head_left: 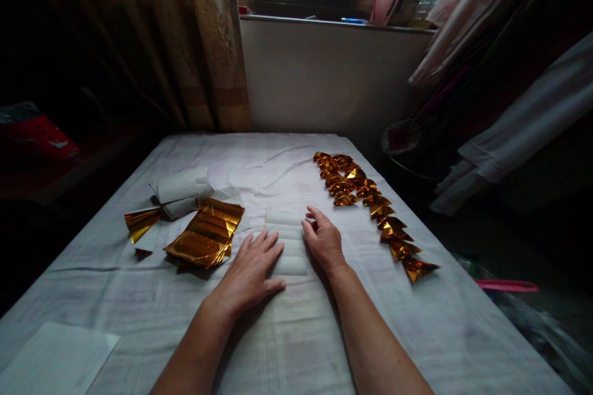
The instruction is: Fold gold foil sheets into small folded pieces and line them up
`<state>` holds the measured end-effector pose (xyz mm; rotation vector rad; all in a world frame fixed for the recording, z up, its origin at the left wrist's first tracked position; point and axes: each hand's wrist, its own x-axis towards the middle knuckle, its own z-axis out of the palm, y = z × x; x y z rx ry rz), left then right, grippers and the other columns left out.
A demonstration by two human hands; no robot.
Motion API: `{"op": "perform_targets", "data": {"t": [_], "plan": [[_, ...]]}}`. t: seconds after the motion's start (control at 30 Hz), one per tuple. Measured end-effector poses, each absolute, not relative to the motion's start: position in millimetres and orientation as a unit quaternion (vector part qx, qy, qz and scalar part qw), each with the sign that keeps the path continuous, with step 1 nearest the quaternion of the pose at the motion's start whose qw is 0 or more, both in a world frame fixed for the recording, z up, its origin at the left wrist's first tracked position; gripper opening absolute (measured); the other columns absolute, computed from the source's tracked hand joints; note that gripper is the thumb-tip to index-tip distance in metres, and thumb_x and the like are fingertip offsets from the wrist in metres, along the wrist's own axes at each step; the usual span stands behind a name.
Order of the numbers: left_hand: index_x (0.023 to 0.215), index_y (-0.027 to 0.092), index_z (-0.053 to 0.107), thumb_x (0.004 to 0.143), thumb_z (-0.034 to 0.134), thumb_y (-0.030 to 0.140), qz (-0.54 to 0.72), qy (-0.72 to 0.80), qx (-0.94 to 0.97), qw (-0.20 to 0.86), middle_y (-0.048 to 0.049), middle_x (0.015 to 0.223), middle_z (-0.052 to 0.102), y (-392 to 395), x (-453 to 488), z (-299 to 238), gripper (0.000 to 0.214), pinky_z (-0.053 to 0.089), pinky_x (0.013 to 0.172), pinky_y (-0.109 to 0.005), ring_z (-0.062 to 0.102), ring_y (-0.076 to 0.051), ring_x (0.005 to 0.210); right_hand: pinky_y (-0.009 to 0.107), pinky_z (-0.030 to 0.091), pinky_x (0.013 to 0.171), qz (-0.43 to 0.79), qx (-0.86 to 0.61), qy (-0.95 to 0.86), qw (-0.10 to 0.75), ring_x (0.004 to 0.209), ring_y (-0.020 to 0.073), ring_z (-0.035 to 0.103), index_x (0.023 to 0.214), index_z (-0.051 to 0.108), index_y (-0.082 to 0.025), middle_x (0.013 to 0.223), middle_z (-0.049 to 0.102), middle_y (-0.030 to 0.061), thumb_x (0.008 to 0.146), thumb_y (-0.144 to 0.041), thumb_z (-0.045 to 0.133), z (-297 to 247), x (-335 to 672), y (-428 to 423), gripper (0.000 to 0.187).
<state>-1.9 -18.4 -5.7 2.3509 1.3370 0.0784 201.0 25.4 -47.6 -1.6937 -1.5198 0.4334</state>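
white sheet (55, 355): near corner, well left of white strip (291, 247); flat, likely spare stock
gold foil stack (206, 234): just left of white strip, probably kept in easy reach
white paper wads (181, 192): left of white strip, behind foil stack
left hand (250, 271): palm down, fingers spread, gripping nothing; on white strip's left edge, likely pinning it flat
right hand (324, 241): touching white strip's right edge, fingers loosely curled; pinching or not, cannot tell
folded gold pieces (375, 210): row right of white strip, apart, seemingly kept clear
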Motion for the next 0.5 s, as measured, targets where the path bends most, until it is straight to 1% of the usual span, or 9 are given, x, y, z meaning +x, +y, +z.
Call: {"op": "perform_targets", "data": {"t": [0.13, 0.2, 0.27, 0.37, 0.43, 0.5], "plan": [[0.135, 0.027, 0.054, 0.083, 0.069, 0.037, 0.057, 0.523, 0.835, 0.161, -0.0094, 0.150, 0.047, -17.4, -2.5, -8.7, 0.055, 0.017, 0.119, -0.057, 0.038, -0.030, 0.142, 0.035, 0.053, 0.085, 0.161, -0.650, -0.615, 0.416, 0.082, 0.0184, 0.066, 0.115, 0.067, -0.017, 0.108, 0.071, 0.0094, 0.084, -0.027, 0.054, -46.9, 203.5, 26.2, 0.035], [0.130, 0.027, 0.058, 0.082, 0.070, 0.036, 0.080, 0.536, 0.830, 0.133, -0.0104, 0.145, 0.053, -17.6, -2.3, -8.5, 0.050, 0.020, 0.117, -0.059, 0.044, -0.031, 0.137, 0.034, 0.053, 0.083, 0.170, -0.630, -0.632, 0.419, 0.081, 0.0181, 0.065, 0.112, 0.068, -0.018, 0.108, 0.070, 0.0096, 0.085, -0.028, 0.054, -43.8, 204.5, 25.5, 0.032], [0.126, 0.026, 0.060, 0.081, 0.072, 0.035, 0.097, 0.545, 0.825, 0.113, -0.0113, 0.141, 0.057, -18.1, -1.4, -9.1, 0.047, 0.021, 0.116, -0.060, 0.047, -0.032, 0.134, 0.034, 0.053, 0.085, 0.180, -0.595, -0.668, 0.410, 0.087, 0.0191, 0.066, 0.109, 0.070, -0.020, 0.108, 0.070, 0.0088, 0.084, -0.028, 0.057, -39.2, 204.8, 24.0, 0.028], [0.123, 0.027, 0.062, 0.083, 0.069, 0.034, 0.129, 0.554, 0.818, 0.088, -0.0107, 0.137, 0.060, -18.2, 0.0, -12.6, 0.041, 0.022, 0.115, -0.060, 0.051, -0.032, 0.129, 0.038, 0.047, 0.097, 0.197, -0.515, -0.753, 0.359, 0.106, 0.0224, 0.062, 0.105, 0.072, -0.024, 0.110, 0.071, 0.0076, 0.080, -0.029, 0.068, -32.4, 202.8, 20.0, 0.026], [0.122, 0.026, 0.063, 0.086, 0.066, 0.033, 0.149, 0.555, 0.815, 0.076, -0.0104, 0.134, 0.062, -17.3, 0.2, -15.7, 0.037, 0.024, 0.114, -0.058, 0.053, -0.031, 0.126, 0.043, 0.042, 0.103, 0.211, -0.477, -0.797, 0.306, 0.118, 0.0249, 0.057, 0.107, 0.072, -0.025, 0.117, 0.069, 0.0076, 0.075, -0.033, 0.076, -29.5, 200.1, 16.7, 0.032], [0.121, 0.026, 0.063, 0.087, 0.064, 0.032, 0.158, 0.557, 0.812, 0.073, -0.0103, 0.132, 0.063, -15.4, -0.6, -18.4, 0.035, 0.027, 0.113, -0.056, 0.055, -0.030, 0.124, 0.047, 0.037, 0.107, 0.214, -0.465, -0.821, 0.252, 0.127, 0.0282, 0.051, 0.111, 0.071, -0.027, 0.127, 0.065, 0.0086, 0.071, -0.039, 0.081, -28.3, 197.1, 13.5, 0.043]]}}
